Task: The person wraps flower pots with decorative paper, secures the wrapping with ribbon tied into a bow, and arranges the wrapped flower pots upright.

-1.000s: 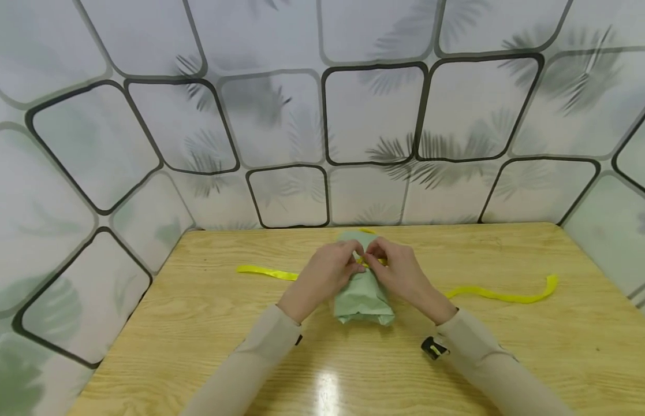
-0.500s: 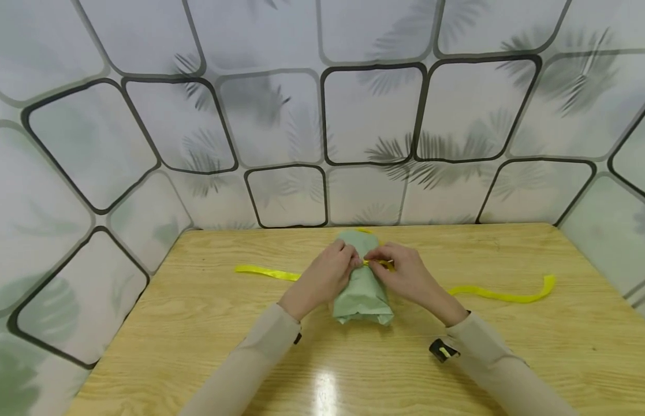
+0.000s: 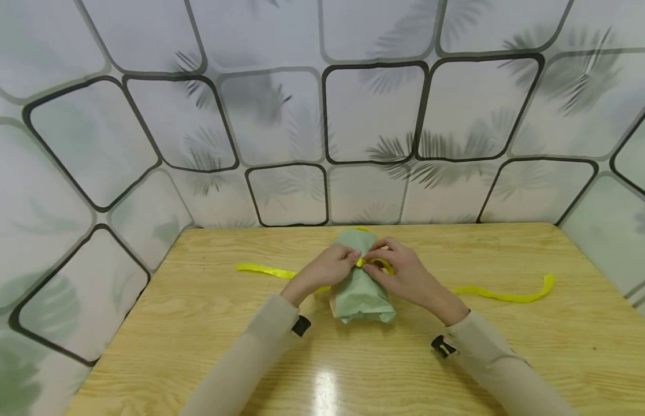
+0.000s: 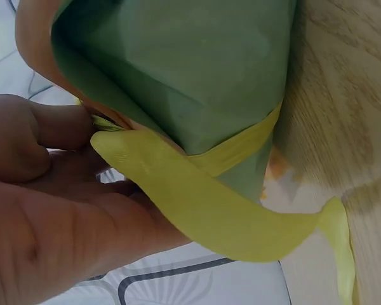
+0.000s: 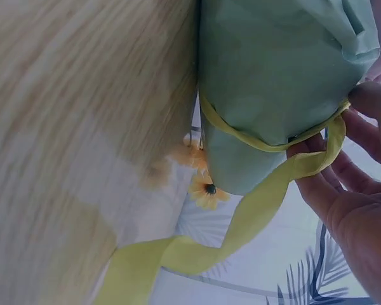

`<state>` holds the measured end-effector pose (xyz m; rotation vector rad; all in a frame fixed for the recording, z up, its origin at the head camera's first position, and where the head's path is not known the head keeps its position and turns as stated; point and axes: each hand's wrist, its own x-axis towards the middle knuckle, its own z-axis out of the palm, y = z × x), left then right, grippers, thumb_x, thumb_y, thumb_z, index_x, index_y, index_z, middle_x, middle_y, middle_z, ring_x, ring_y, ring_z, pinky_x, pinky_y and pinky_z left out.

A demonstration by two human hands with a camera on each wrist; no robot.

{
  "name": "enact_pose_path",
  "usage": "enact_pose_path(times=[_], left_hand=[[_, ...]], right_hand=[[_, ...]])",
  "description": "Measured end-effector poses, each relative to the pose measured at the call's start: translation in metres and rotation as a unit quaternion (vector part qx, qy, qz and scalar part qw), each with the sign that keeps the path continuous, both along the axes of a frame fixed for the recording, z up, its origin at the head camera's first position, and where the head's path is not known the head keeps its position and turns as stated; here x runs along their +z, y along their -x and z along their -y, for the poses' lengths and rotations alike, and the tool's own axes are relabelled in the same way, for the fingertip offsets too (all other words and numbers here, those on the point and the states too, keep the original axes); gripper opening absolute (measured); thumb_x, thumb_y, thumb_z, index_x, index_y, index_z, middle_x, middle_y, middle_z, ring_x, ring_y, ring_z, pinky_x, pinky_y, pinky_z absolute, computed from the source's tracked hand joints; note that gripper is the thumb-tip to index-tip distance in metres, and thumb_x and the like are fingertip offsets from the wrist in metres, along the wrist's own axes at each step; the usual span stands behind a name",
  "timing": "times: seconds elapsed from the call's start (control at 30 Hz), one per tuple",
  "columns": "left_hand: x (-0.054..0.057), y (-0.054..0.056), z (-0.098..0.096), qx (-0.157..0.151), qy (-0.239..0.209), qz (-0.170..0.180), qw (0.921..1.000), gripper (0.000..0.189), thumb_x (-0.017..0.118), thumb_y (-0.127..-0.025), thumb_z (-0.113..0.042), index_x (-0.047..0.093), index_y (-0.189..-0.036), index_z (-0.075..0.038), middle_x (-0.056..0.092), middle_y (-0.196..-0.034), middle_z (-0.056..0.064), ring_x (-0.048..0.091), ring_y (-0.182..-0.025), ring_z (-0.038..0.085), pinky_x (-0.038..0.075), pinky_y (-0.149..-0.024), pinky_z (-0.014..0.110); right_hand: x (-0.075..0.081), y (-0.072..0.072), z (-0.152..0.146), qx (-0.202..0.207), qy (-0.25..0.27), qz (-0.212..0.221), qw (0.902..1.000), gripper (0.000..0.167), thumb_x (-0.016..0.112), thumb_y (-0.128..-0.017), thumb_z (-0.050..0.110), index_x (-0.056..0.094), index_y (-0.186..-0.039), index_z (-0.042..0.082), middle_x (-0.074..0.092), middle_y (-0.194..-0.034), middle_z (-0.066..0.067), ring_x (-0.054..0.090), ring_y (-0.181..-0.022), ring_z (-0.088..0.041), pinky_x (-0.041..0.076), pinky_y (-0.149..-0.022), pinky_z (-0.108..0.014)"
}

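Observation:
A bundle wrapped in pale green paper [image 3: 361, 294] lies on the table, its long side pointing away from me. Round its middle runs a yellow ribbon [image 4: 238, 149], with a small knot [image 3: 360, 262] on top. My left hand [image 3: 330, 267] pinches the ribbon right beside the knot, and a loose tail of it hangs down in the left wrist view. From the other side my right hand [image 3: 405, 274] pinches the ribbon between thumb and fingers, where it bends into a loop [image 5: 327, 155]. Orange flowers [image 5: 208, 190] show past the bundle's far end in the right wrist view.
The ribbon's long tails lie out on the wooden table [image 3: 197, 346], one tail [image 3: 265, 270] to the left and the other tail [image 3: 504, 294] to the right. A patterned fabric wall [image 3: 374, 115] stands behind the table's back edge and along both sides.
My right hand has drawn slightly right from the knot, and a ribbon loop shows by its fingers. My left hand has turned, its thumb now on top, and the knot is in plain sight.

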<state>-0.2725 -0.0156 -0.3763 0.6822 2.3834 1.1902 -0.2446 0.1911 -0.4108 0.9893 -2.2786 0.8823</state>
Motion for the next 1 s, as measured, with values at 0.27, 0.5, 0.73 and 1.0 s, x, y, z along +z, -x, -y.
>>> enact_pose_path(times=[0.27, 0.5, 0.73, 1.0], left_hand=[[0.0004, -0.001, -0.001, 0.043, -0.014, 0.026, 0.9986, 0.048, 0.039, -0.112, -0.032, 0.044, -0.068, -0.014, 0.034, -0.058, -0.004, 0.027, -0.048, 0.009, 0.029, -0.048, 0.024], [0.0037, -0.0043, -0.0025, 0.054, -0.027, 0.034, 0.9976, 0.049, 0.039, -0.112, -0.029, 0.043, -0.066, -0.014, 0.033, -0.057, -0.004, 0.026, -0.048, 0.009, 0.028, -0.049, 0.023], [0.0022, -0.0035, -0.0028, 0.063, -0.001, 0.011, 0.998, 0.05, 0.042, -0.112, -0.034, 0.043, -0.066, -0.015, 0.032, -0.056, -0.004, 0.026, -0.048, 0.01, 0.028, -0.048, 0.024], [-0.0033, -0.002, -0.0043, 0.062, 0.059, -0.121, 0.989, 0.041, 0.05, -0.109, -0.033, 0.063, -0.076, -0.012, 0.045, -0.059, -0.004, 0.037, -0.05, 0.009, 0.034, -0.05, 0.021]], right_hand=[[0.0004, 0.0043, 0.0, 0.013, -0.015, -0.059, 0.9981, 0.015, 0.079, -0.084, -0.006, 0.074, -0.095, 0.004, 0.064, -0.095, -0.007, 0.06, -0.074, -0.012, 0.053, -0.061, -0.027], [-0.0014, 0.0044, 0.0, 0.025, -0.001, -0.069, 0.9973, 0.016, 0.081, -0.083, -0.003, 0.075, -0.093, 0.007, 0.065, -0.098, -0.007, 0.064, -0.078, -0.017, 0.055, -0.062, -0.031], [-0.0017, 0.0038, 0.0045, 0.007, -0.017, -0.072, 0.9973, 0.014, 0.079, -0.084, -0.005, 0.071, -0.09, 0.005, 0.063, -0.099, -0.009, 0.063, -0.086, -0.021, 0.056, -0.07, -0.032], [0.0006, 0.0006, 0.005, -0.011, -0.009, -0.088, 0.996, 0.016, 0.073, -0.079, -0.004, 0.064, -0.08, 0.009, 0.066, -0.089, -0.004, 0.055, -0.09, -0.023, 0.051, -0.077, -0.037]])
